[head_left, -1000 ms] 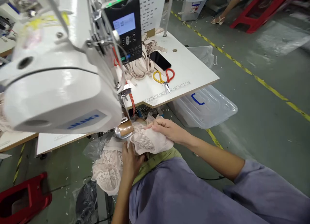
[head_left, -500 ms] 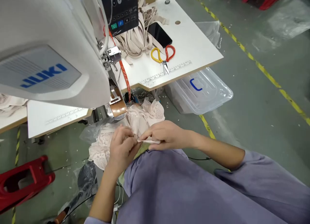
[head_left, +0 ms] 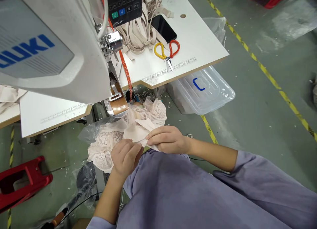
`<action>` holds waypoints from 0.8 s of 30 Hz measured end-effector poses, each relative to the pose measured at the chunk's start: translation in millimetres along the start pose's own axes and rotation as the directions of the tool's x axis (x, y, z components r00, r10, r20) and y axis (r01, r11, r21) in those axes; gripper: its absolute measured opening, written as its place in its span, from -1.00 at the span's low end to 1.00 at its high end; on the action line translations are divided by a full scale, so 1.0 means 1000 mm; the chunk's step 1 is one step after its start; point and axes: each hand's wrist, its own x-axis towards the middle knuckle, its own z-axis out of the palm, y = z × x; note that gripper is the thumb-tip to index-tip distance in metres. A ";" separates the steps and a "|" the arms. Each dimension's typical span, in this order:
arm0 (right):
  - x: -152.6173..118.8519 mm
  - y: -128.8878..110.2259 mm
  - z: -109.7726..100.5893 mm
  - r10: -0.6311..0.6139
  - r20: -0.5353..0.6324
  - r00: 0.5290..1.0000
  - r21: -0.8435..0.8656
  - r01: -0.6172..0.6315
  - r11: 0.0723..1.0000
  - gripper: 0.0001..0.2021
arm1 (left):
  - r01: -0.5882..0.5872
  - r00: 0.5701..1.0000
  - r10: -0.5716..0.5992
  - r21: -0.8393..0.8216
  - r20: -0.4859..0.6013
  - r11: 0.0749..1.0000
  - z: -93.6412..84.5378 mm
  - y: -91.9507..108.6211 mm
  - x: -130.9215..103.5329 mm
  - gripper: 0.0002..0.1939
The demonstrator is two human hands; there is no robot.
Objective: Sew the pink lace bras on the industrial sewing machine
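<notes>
Pale pink lace bras lie bunched in front of the sewing machine, close to my lap. My left hand pinches the near edge of a smooth beige fabric piece, with the thumb and fingers pressed together. Across from it, my right hand grips the same piece, fingers laid over its folded edge. The two hands are a short way apart. Whether that piece is joined to the lace cannot be made out. Behind the hands is the machine's narrow bed with a brown plate.
On the white table lie yellow-and-red scissors, a black phone and looped beige straps. An orange cord hangs by the machine. Below stands a clear lidded box; a red stool is at left.
The beige fabric has been opened out, and more of its smooth face shows between my hands. My right hand's fingers have shifted over the edge. The camera view has moved slightly.
</notes>
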 end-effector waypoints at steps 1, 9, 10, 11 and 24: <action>-0.001 0.001 0.000 -0.012 0.014 1.000 -0.007 0.012 1.000 -0.74 | 0.004 1.000 -0.004 0.009 0.009 1.000 0.000 0.000 0.000 -0.89; 0.006 -0.010 -0.002 0.561 0.040 0.827 0.337 -0.539 0.772 -0.64 | 0.276 0.960 -0.265 -0.153 0.089 0.949 0.003 0.003 -0.010 -0.93; 0.002 -0.008 -0.004 0.724 0.023 0.689 0.419 -0.664 0.619 -0.64 | 0.412 0.911 -0.402 -0.171 0.091 0.895 0.004 0.002 -0.011 -0.96; -0.004 -0.004 -0.006 0.863 0.021 0.506 0.494 -0.755 0.431 -0.63 | 0.537 0.842 -0.537 -0.191 0.058 0.821 0.004 -0.001 -0.011 -0.96; -0.165 0.084 -0.052 0.959 -0.272 -0.074 0.257 -0.966 -0.002 -0.53 | 0.790 0.577 -0.756 -0.026 -0.310 0.613 0.095 -0.054 0.007 -0.12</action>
